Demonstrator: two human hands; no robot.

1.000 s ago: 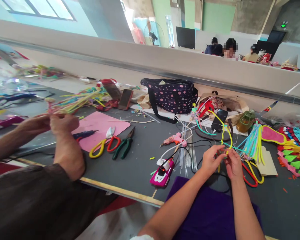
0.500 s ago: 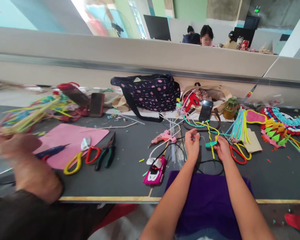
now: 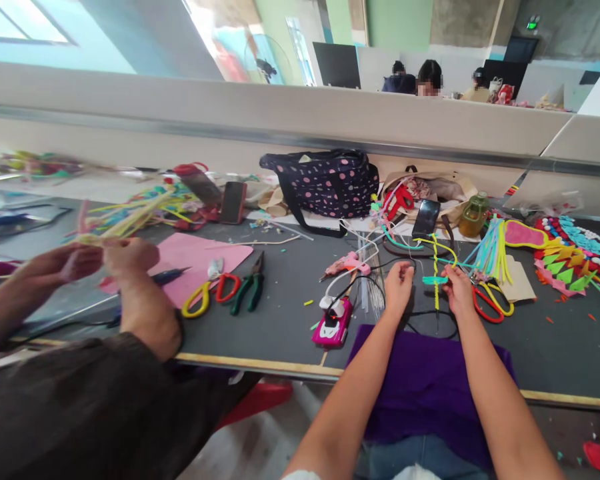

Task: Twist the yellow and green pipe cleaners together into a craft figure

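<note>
Two hands: your right hand (image 3: 459, 291) pinches the teal pipe cleaner (image 3: 435, 281); your left hand (image 3: 398, 288), fingers curled and empty, has dropped beside the glue gun (image 3: 347, 264).

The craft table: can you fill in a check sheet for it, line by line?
Surface: dark grey table, purple cloth over the near edge.
Job's things: yellow twisted pipe cleaner with a teal pipe cleaner across it.
Clutter: scissors, pliers, glue gun, pink sheet, spotted bag, phone.
Grips: left hand near the teal piece's end, contact unclear; right hand pinches it.
Cables: black cable looped by the hands.
Surroundings: another person's hands hold coloured strips.
</note>
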